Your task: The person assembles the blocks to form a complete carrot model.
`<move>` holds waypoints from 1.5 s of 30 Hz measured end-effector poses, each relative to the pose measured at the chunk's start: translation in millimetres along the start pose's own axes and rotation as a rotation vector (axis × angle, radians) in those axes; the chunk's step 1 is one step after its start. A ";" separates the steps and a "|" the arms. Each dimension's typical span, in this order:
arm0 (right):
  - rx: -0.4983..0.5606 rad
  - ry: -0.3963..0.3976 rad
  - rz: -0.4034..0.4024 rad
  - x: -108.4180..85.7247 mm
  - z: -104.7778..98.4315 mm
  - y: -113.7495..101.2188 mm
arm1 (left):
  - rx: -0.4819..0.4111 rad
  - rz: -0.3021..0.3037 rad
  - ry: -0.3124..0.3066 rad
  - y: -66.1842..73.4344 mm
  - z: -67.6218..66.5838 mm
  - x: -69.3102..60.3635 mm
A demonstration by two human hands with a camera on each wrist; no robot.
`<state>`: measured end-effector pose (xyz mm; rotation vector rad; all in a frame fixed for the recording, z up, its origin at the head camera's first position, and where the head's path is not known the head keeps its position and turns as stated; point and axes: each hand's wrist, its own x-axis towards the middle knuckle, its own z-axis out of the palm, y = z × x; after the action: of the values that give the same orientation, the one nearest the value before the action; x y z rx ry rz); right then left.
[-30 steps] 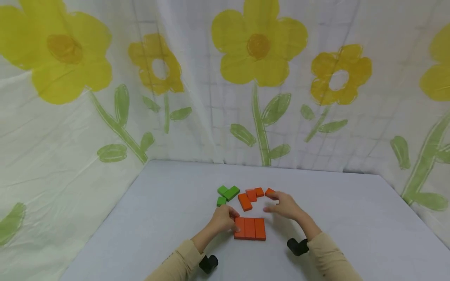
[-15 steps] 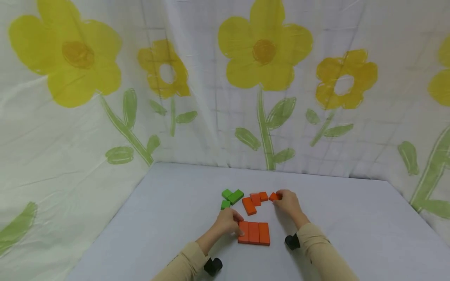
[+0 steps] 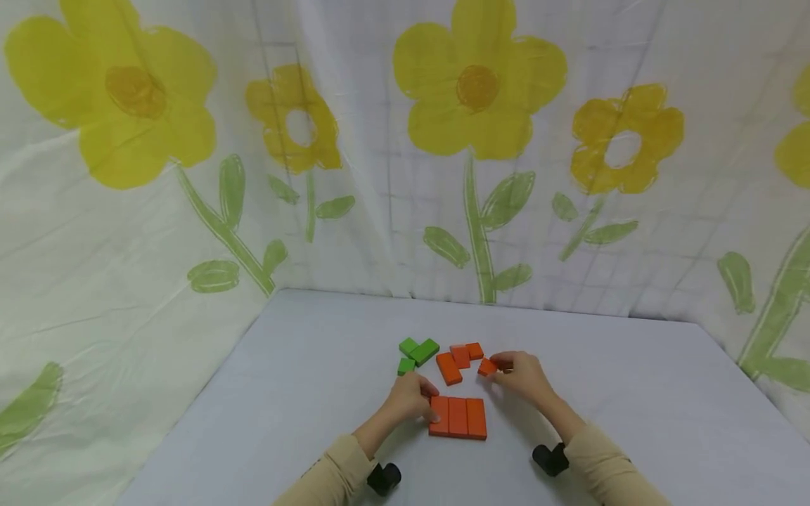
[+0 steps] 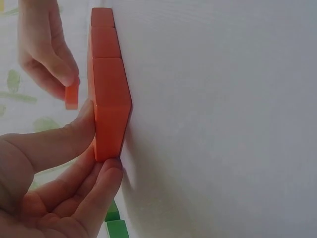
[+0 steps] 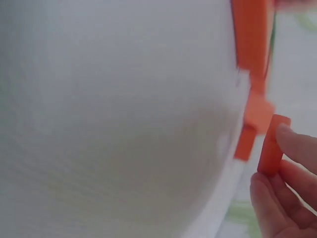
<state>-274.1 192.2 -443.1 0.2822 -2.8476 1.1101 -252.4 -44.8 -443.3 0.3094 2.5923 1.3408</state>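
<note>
Left hand (image 3: 405, 399) grips the left-edge side of a row (image 3: 458, 418) of three touching orange blocks, roughly midway between the worktop's (image 3: 304, 407) side edges. Right hand (image 3: 524, 376) pinches a small block (image 3: 487, 367), nearer the back edge. Green blocks (image 3: 425, 351) and loose orange blocks (image 3: 448, 368) lie beyond the row.

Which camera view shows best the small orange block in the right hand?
The right wrist view: the small orange block appears largest there, pinched by the right hand. The head view shows it small, from above; the left wrist view shows only part, the hand covering the rest.
</note>
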 end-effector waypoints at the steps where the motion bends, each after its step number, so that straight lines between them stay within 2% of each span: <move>1: 0.016 -0.008 -0.014 -5.9 -0.1 -3.3 | 0.003 0.003 0.001 0.2 0.1 0.1; 6: 0.070 -0.073 -0.136 -33.5 0.7 -20.3 | 0.015 0.007 0.004 0.7 1.3 1.1; 12: 0.117 -0.253 -0.257 -57.5 9.0 -36.6 | 0.014 0.000 0.005 -0.7 2.7 2.8; 16: 0.111 -0.354 -0.285 -65.3 16.7 -43.3 | 0.024 0.001 0.008 -1.6 2.7 3.2; 23: 0.117 -0.481 -0.255 -69.0 28.4 -49.9 | 0.037 -0.003 0.007 -2.9 2.6 3.8; 29: 0.063 -0.475 -0.223 -72.5 31.7 -54.1 | 0.014 -0.007 0.002 -2.8 3.3 3.1; 40: -0.071 -0.434 -0.303 -73.9 30.6 -57.5 | 0.015 -0.006 0.008 -1.8 1.8 1.3; 45: -0.092 -0.401 -0.330 -71.8 32.7 -57.9 | 0.010 -0.010 0.009 -1.6 1.3 1.5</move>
<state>-192.4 138.6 -438.3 1.0308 -3.0047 0.9397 -253.6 -44.3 -445.5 0.2924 2.6050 1.3290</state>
